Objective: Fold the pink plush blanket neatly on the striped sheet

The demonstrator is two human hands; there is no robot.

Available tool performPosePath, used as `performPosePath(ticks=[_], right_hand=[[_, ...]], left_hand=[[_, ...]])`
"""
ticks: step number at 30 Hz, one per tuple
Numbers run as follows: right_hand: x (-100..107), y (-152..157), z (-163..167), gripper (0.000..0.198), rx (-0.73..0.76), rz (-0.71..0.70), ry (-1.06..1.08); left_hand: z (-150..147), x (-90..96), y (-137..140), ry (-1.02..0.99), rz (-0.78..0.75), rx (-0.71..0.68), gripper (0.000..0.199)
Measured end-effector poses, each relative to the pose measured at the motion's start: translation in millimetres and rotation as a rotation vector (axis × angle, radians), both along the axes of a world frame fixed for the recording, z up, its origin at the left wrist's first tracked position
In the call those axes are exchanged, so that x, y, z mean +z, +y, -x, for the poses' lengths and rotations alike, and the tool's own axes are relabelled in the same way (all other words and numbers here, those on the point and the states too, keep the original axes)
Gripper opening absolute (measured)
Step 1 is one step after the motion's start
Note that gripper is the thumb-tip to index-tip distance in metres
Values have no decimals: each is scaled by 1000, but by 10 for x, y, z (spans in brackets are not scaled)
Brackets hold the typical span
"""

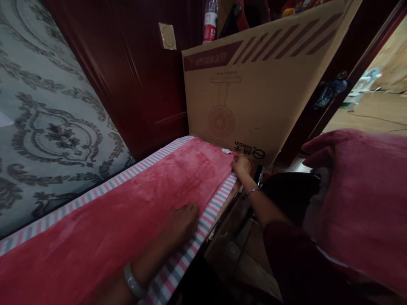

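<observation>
A long pink plush blanket lies spread flat over a striped cloth, whose grey, white and pink border shows along both long sides. At the blanket's far right corner, beside a small white label, my right hand is closed in a pinch on the edge. Closer to me, my left hand rests on the near long edge with fingers curled on the plush. Its fingertips are partly hidden and dark. Each wrist wears a bangle.
A large cardboard box stands upright beyond the blanket's far end, with a plastic bottle behind it. Patterned wallpaper and a dark red panel border the left. Another pink plush cover is draped at the right, over something dark.
</observation>
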State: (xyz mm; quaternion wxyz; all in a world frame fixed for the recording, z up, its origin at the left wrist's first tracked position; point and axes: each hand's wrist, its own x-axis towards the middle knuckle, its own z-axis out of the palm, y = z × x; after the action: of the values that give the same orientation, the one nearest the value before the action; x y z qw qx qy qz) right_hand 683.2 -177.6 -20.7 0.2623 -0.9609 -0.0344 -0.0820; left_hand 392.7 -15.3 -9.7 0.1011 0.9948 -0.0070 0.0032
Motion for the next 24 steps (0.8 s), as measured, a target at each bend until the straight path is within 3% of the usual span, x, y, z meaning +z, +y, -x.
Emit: performPosePath(ticks=[4, 7, 10, 13, 16, 21, 24], right_hand=[[35, 51, 73, 43, 29, 65, -143], [0, 146, 135, 49, 203, 166, -283], [-125, 214, 149, 67, 292, 263, -138], [-254, 211, 120, 74, 305, 311, 34], [-269, 176, 109, 74, 305, 315, 53], [-69, 222, 330, 69, 293, 292, 9], [-11, 325, 625, 67, 423, 282, -104]], left_hand=[[1, 69, 159, -100, 89, -11, 24], [37, 110, 274, -175, -27, 29, 37], [113, 10, 289, -101, -132, 44, 59], [170, -154, 246, -5, -136, 77, 61], [170, -204, 222, 17, -117, 89, 62], [204, 45, 261, 113, 9, 74, 60], [416, 199, 288, 132, 17, 137, 58]])
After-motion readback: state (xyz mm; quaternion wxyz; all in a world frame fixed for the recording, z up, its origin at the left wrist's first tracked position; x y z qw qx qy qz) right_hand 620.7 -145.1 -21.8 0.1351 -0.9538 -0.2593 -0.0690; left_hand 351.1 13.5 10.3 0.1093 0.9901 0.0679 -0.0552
